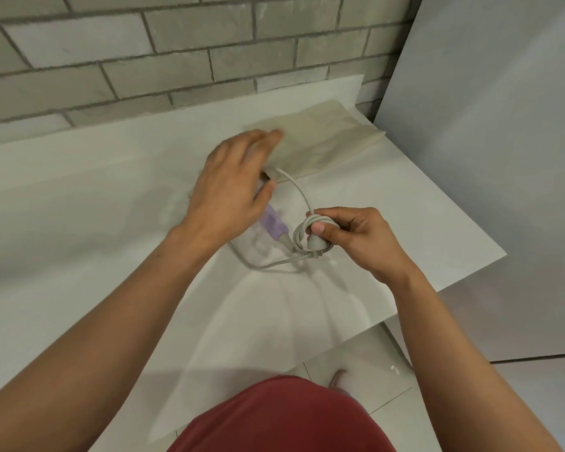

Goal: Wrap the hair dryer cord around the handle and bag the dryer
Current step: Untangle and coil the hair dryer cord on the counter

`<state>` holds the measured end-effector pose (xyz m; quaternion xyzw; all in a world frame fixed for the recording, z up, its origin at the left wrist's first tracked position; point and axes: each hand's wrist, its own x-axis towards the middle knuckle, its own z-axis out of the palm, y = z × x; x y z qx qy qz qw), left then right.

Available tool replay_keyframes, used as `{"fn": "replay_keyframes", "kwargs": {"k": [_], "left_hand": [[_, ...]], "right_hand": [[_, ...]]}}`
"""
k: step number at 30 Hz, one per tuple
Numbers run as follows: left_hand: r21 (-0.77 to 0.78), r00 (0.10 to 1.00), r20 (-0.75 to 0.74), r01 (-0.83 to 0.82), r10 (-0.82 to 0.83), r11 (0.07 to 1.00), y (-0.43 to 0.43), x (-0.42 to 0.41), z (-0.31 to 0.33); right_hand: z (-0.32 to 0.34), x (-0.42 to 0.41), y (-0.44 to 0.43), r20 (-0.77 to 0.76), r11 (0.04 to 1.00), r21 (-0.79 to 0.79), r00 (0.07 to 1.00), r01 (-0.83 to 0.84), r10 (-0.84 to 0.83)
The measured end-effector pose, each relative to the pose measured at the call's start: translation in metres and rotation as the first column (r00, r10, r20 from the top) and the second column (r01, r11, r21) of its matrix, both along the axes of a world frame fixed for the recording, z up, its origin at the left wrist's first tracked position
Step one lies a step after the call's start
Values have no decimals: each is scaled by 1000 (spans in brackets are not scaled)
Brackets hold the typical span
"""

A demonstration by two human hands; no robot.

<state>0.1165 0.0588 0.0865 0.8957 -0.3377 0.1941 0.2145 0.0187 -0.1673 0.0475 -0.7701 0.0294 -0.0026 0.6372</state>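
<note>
White cord (302, 190) is looped into a small bunch. The right hand (349, 236) pinches that bunch between thumb and fingers, with the plug (317, 246) just under the thumb. I think the pinch keeps the loops from springing open.

From the pinch, one bit of cord curves away and goes under the left hand (232, 187). Another bit sags below the pinch onto the table (79, 190). The purple handle of the hair dryer (274, 223) lies just beside the pinch, on the left hand's side. The left hand lies over the dryer's big end, maybe to stop it sliding. It is blurry, so I cannot tell if its fingers curl round the dryer or only press on it.

The cord is not round the handle yet, so the wrapping looks barely begun. The bag (323, 141) lies flat just past the left fingertips, near the brick wall (144, 60).

The table edge runs not far past the outer side of the right hand. Loops should swing toward the middle, where there is more room.
</note>
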Motion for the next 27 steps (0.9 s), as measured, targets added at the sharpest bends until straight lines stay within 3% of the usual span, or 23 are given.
{"fn": "replay_keyframes", "kwargs": {"k": [2, 4, 6, 12, 15, 18, 21, 27], "left_hand": [[183, 985, 63, 149, -163, 972, -3, 4, 2], [283, 968, -39, 249, -248, 926, -8, 7, -1], [246, 952, -189, 283, -240, 927, -8, 6, -4], [-6, 958, -270, 95, -93, 995, 25, 10, -23], [-49, 899, -437, 6, -27, 999, 54, 13, -26], [8, 752, -653, -117, 94, 993, 82, 15, -36], [35, 608, -778, -208, 158, 977, 102, 15, -54], [167, 538, -779, -317, 322, 934, 113, 20, -90]], "right_hand": [[2, -1, 1, -3, 1000, 0, 1000, -20, 20], [3, -1, 1, 9, 999, -6, 999, -40, 40], [2, -1, 1, 13, 998, -31, 999, -53, 53], [-8, -3, -9, -6, 999, 33, 999, 34, -34], [-16, -7, -13, -17, 998, 38, 998, 57, -57], [-22, -8, -16, -34, 997, 30, 997, 71, -70], [-26, -9, -19, -46, 997, -14, 996, 70, -71], [-27, -9, -26, -73, 996, -75, 996, 37, -43]]}}
